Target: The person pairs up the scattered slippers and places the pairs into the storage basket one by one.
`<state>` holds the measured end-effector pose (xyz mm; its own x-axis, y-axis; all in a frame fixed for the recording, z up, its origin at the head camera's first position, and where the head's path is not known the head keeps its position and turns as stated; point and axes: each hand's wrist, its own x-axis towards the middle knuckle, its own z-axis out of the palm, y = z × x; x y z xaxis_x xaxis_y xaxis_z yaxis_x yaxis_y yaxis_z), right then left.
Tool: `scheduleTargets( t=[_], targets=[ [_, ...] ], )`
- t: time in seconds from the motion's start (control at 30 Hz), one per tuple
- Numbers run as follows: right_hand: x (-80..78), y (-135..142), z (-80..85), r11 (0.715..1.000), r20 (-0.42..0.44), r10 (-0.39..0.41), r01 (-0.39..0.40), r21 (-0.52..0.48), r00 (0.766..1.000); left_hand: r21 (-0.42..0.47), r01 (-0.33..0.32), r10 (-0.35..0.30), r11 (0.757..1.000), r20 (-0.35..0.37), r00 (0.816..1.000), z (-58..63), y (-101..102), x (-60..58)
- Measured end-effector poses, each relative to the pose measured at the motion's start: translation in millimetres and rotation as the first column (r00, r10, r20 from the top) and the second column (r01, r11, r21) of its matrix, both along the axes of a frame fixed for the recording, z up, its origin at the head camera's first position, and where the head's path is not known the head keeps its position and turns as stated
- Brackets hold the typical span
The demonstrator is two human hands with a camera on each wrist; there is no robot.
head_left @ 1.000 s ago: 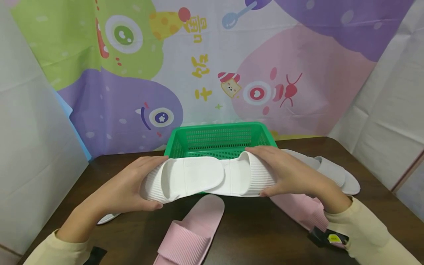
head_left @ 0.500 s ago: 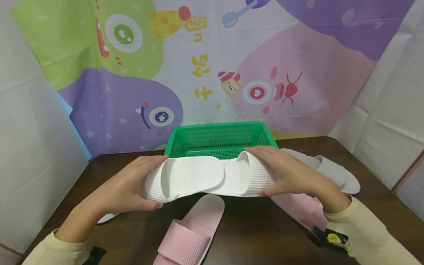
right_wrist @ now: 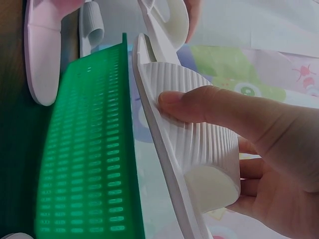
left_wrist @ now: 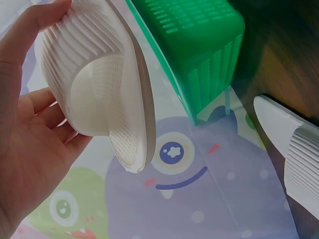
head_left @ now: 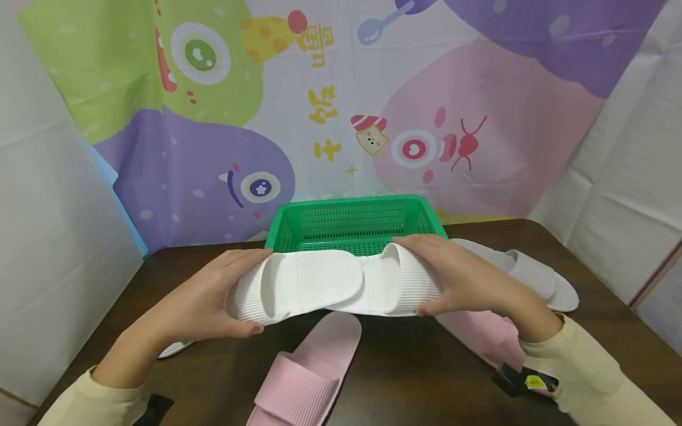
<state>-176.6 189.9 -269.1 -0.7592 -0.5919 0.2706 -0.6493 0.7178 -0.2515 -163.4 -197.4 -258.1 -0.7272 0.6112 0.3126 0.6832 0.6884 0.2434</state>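
Two white slippers with ribbed straps are held up in front of the green basket, heel ends overlapping. My left hand grips the left slipper round its strap, thumb on the near side and fingers on the far side. Round the strap of the right slipper, my right hand has its thumb below and fingers over the top. In the right wrist view the thumb presses the ribbed strap, and the left wrist view shows the other strap between thumb and fingers.
A pink slipper lies on the dark table in front. Another pink slipper is partly hidden under the right forearm, beside a grey-white slipper. Behind the left wrist shows a bit of white slipper. A cartoon cloth hangs behind.
Both hands keep their hold on the white slippers and stay almost still. The left slipper has shifted very slightly to the right.
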Motion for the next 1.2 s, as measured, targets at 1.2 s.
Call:
scheduleTargets(
  t=[1.2],
  targets=[
    [1.0, 0.8, -2.3, 0.999, -0.024, 0.037, -0.038, -0.015, 0.999, -0.013, 0.017, -0.017, 1.000, -0.008, 1.000, 6.5, 10.2, 2.0]
  ],
)
